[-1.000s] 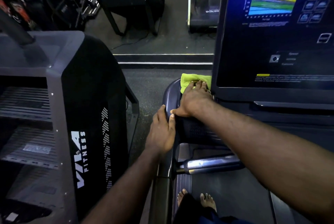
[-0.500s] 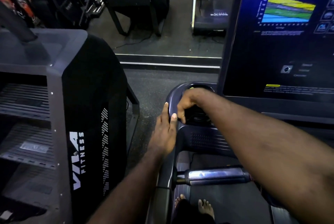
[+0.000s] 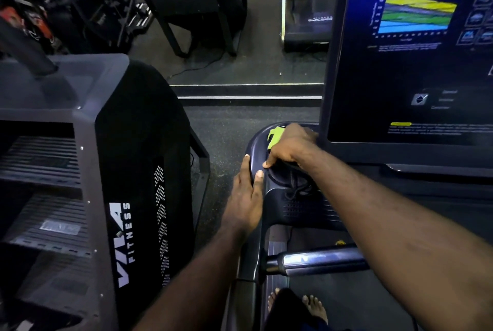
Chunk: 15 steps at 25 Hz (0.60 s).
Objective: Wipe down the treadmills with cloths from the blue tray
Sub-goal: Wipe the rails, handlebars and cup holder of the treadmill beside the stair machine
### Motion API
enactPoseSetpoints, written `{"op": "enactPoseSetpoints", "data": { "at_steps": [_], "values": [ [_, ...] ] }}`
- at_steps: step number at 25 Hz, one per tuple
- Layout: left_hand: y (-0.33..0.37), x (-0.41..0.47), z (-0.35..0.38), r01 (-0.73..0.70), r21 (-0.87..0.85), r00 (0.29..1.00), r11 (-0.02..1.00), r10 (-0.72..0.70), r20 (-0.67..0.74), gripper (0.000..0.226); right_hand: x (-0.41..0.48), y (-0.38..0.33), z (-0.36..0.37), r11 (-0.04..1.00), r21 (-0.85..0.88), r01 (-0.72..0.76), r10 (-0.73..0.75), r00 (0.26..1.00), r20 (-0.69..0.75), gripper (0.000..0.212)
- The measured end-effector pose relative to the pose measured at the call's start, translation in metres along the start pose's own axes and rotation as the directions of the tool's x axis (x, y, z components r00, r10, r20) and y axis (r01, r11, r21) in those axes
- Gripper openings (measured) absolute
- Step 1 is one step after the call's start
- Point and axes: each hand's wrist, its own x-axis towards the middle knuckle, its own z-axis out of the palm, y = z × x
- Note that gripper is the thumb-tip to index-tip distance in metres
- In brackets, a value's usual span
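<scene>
I stand on a treadmill whose dark console (image 3: pixel 256 144) curves round a cup holder at its left corner. My right hand (image 3: pixel 289 145) grips a yellow-green cloth (image 3: pixel 274 136) and presses it into the far side of that cup holder; most of the cloth is hidden under the hand. My left hand (image 3: pixel 246 197) rests flat on the console's outer left rim, fingers straight. The lit treadmill screen (image 3: pixel 416 63) rises just right of my right hand. The blue tray is out of view.
A second grey and black machine (image 3: pixel 80 170) marked VIVA FITNESS stands close on the left, with a narrow floor gap (image 3: pixel 224 128) between. A chrome handlebar (image 3: pixel 320 261) crosses below my right arm. My bare feet (image 3: pixel 314 306) are on the belt. A mirror wall lies ahead.
My right hand went from the console top down into the cup holder, hiding the cloth, then shifted to the holder's far side where the cloth shows again. My left hand stayed on the rim.
</scene>
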Motion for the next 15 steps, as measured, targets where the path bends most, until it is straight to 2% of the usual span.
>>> {"op": "enactPoseSetpoints", "data": {
  "at_steps": [2, 4, 6, 8, 10, 12, 14, 15],
  "values": [
    [-0.001, -0.001, 0.0, -0.001, 0.005, 1.0, 1.0, 0.001, -0.005, 0.065, -0.004, 0.001, 0.007, 0.979, 0.204, -0.015, 0.03, 0.997, -0.067, 0.054],
    [-0.003, 0.0, 0.001, -0.002, 0.001, 1.0, 1.0, 0.002, -0.006, 0.063, -0.011, 0.004, 0.017, 0.861, 0.509, -0.01, 0.063, 0.994, -0.087, 0.035],
    [-0.006, -0.001, 0.001, -0.027, 0.004, 0.999, 1.0, 0.027, -0.019, 0.062, -0.028, 0.006, 0.029, 0.679, 0.734, 0.016, 0.093, 0.99, -0.108, 0.036],
    [-0.009, -0.001, 0.001, -0.066, 0.006, 0.997, 0.998, 0.066, -0.027, 0.065, -0.044, 0.007, 0.04, 0.532, 0.841, 0.097, 0.092, 0.981, -0.172, 0.049],
    [-0.008, -0.001, 0.0, -0.069, -0.003, 0.997, 0.998, 0.069, -0.024, 0.068, -0.061, 0.009, 0.041, 0.46, 0.854, 0.242, 0.055, 0.953, -0.3, 0.061],
    [-0.009, 0.0, 0.0, -0.075, -0.024, 0.997, 0.997, 0.074, -0.028, 0.068, -0.078, 0.011, 0.032, 0.482, 0.759, 0.437, -0.047, 0.879, -0.475, 0.068],
    [-0.01, 0.0, 0.0, -0.118, -0.048, 0.992, 0.992, 0.116, -0.045, 0.068, -0.096, 0.012, 0.017, 0.538, 0.577, 0.614, -0.178, 0.752, -0.635, 0.076],
    [-0.01, 0.001, 0.0, -0.131, -0.059, 0.99, 0.99, 0.128, -0.051, 0.069, -0.105, 0.012, 0.01, 0.573, 0.449, 0.686, -0.241, 0.665, -0.707, 0.078]
  ]
}}
